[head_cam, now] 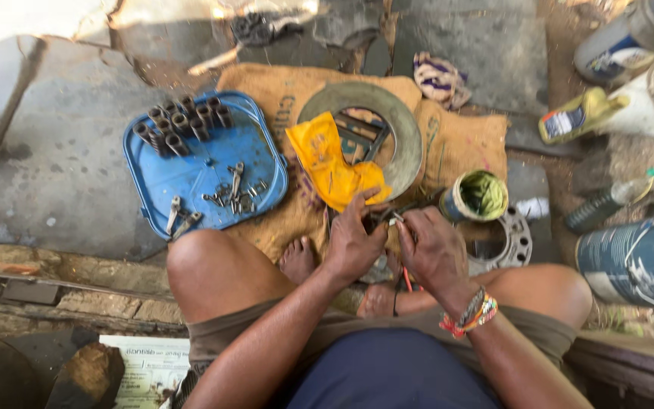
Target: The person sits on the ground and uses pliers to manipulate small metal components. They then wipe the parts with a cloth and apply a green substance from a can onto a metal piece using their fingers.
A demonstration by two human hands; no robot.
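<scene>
Between our knees, over the burlap sack (448, 140), we are holding both hands close together, fingertips nearly meeting. Our left hand (353, 242) is curling its fingers around a small dark metal part (384, 217); our right hand (431, 246) is pinching the other end of it, thumb and forefinger pressed together. We are not making out what the part is: it is tiny, dark, mostly covered by fingers. Whether the hands are touching each other, cannot tell.

Just above the hands, a crumpled yellow cloth (332, 160) is lying across a large flat metal ring (399, 125), hiding its left side. Dark bars are showing through the ring's hole, unclear. An open tin of green grease (478, 197) is standing just right of the hands. Beside it, a toothed metal ring (515, 242) is sitting half hidden behind our right hand and knee.

Left of the sack, a blue tray (168, 178) is holding a cluster of upright dark cylinders (183, 123) at its far edge and small loose metal pieces (228, 193) near the middle, too small to name.

At the right edge, cans and a plastic bottle (603, 113) are being cut off by the frame. Our bare foot (297, 261) is resting just left of the left hand.
</scene>
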